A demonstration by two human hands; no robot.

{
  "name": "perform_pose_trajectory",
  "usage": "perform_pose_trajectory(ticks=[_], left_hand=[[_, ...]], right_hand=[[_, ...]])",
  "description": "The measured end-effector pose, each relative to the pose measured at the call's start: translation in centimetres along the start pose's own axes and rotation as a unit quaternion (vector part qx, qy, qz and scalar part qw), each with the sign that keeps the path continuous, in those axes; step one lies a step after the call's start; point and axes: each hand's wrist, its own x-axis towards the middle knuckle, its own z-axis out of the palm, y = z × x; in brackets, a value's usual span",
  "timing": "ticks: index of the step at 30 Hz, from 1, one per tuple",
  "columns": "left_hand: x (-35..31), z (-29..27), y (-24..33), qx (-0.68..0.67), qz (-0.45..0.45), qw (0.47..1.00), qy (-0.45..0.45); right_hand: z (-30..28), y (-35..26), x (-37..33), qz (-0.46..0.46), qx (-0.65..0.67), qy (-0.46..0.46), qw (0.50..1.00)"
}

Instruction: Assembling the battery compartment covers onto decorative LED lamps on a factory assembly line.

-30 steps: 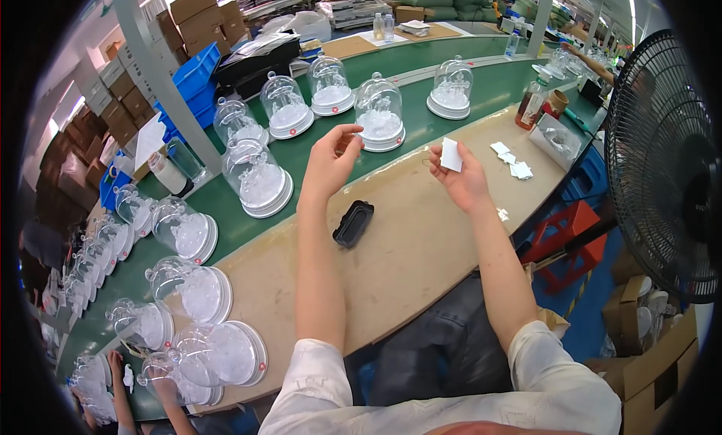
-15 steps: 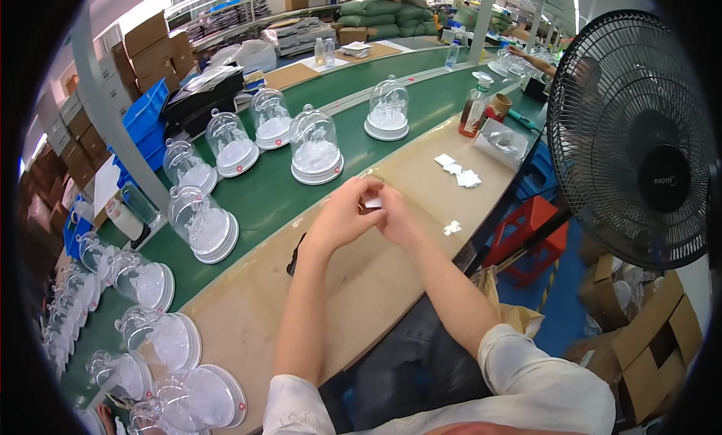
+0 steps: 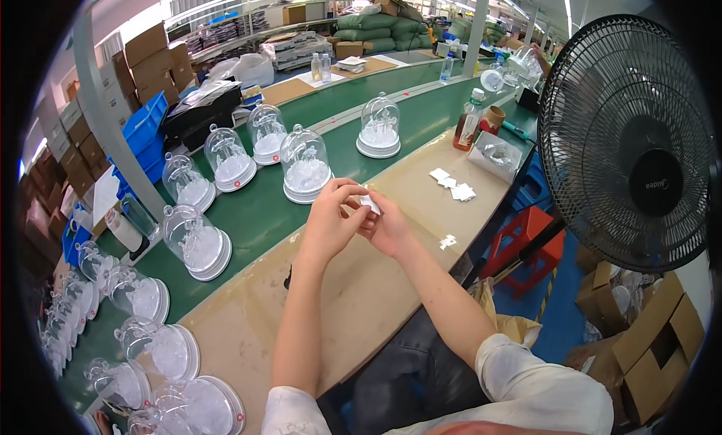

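Both hands meet above the brown board (image 3: 353,300) at the front of the bench. Between their fingertips is a small folded piece of white paper (image 3: 370,203). My left hand (image 3: 333,218) pinches it from one side, and my right hand (image 3: 389,226) grips its other side. Just beyond them stands a clear dome with a white base (image 3: 307,168), with a white figure inside. Small white paper squares (image 3: 453,184) lie on the board to the right, and a little pile of white pieces (image 3: 448,242) is nearer. A dark object is partly hidden behind my left forearm.
More domes (image 3: 198,243) line the green belt (image 3: 259,209) at left. At right are a bottle of reddish-brown liquid (image 3: 468,121), a tape roll (image 3: 492,119), a clear plastic box (image 3: 496,155), a large black fan (image 3: 628,142) and a red stool (image 3: 526,243). Another person works far right.
My hands have turned so that the white paper shows more between the fingers. The view has shifted slightly. At the far right, a dome now appears lifted and tilted by the other person.
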Motion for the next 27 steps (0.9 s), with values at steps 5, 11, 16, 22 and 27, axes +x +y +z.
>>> perform_pose_trajectory(ticks=[5, 11, 16, 22, 27], left_hand=[[0.1, -0.3, -0.2, -0.013, -0.008, 1.000, 0.001], [0.1, -1.1, 0.2, -0.050, -0.032, 0.998, -0.014], [0.0, -1.7, 0.1, -0.043, -0.038, 0.998, -0.040], [-0.3, -1.4, 0.0, -0.045, -0.027, 0.998, -0.038], [-0.3, -2.2, -0.4, 0.022, -0.032, 0.997, -0.066]], right_hand=[[-0.4, 0.1, 0.3, 0.000, 0.009, -0.007, 1.000], [-0.5, 0.1, 0.2, 0.007, 0.033, -0.026, 0.999], [-0.5, 0.2, 0.1, 0.006, 0.038, -0.057, 0.998], [-0.2, 0.2, -0.3, 0.011, 0.037, -0.060, 0.997], [-0.8, 0.2, 0.0, 0.063, 0.017, -0.081, 0.995]])
